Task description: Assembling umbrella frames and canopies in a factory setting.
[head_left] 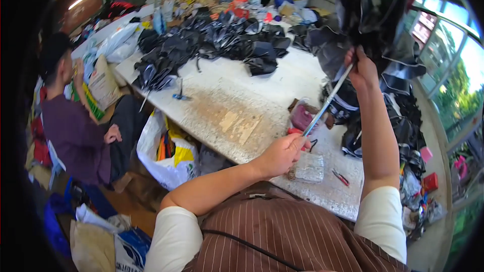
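Note:
A black umbrella, partly folded with its cloth in loose folds, is raised at the upper right. My right hand is closed around its silver shaft, just below the gathered cloth. Lower down, my left hand grips the other end of that shaft, which slants down toward my chest. Whatever sits inside my left fist is hidden. Beside it on the table are a clear-and-pink container and a wrapped, pale block. Red-handled pliers lie to the right of the block.
Black umbrellas are heaped across the back of the white table, with more at the right. A small hammer-like tool lies near the left edge. Another person sits left, beside a white sack.

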`<state>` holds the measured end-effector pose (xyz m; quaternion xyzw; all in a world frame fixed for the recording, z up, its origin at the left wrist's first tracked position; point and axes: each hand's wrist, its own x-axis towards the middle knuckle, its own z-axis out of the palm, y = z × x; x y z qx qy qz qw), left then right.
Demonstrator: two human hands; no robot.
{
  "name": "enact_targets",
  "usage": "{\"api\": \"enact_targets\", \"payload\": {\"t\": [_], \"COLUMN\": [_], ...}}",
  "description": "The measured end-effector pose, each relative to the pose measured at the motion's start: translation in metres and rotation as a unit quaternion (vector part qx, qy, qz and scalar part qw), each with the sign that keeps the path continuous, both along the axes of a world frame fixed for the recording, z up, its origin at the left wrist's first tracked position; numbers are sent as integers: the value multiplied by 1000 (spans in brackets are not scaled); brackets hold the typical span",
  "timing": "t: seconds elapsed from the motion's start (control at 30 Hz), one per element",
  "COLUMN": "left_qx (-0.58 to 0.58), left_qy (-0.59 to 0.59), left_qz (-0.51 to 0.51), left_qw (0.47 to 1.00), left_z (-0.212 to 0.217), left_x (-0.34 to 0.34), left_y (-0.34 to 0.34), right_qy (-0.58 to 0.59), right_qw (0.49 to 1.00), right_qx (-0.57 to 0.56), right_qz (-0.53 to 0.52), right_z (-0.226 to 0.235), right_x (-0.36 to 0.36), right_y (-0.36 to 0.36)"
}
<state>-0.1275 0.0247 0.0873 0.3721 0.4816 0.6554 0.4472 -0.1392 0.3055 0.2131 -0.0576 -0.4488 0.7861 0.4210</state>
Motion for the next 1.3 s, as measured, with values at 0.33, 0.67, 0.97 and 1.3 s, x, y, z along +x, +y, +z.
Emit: {"api": "enact_targets", "payload": {"t": [0.33, 0.67, 0.97, 1.3], "left_qx": [-44, 55, 97, 98], "left_qy": [-84, -320, -351, -398], "left_qz": [-54, -194, -181, -100], "left_qw": [994, 926, 914, 907], "left_z": [37, 20, 22, 9], "left_x": [29, 18, 16, 5], "left_y": [-15, -67, -97, -90], "right_qy": [76, 61, 169, 49], "right_qw": [996, 984, 953, 885], "right_qx": [37, 84, 85, -197], "right_qz": [-7, 146, 237, 418], "right_z": [133, 120, 87, -76], "right_x": [33, 10, -18, -43], "right_y": [83, 23, 10, -125]}}
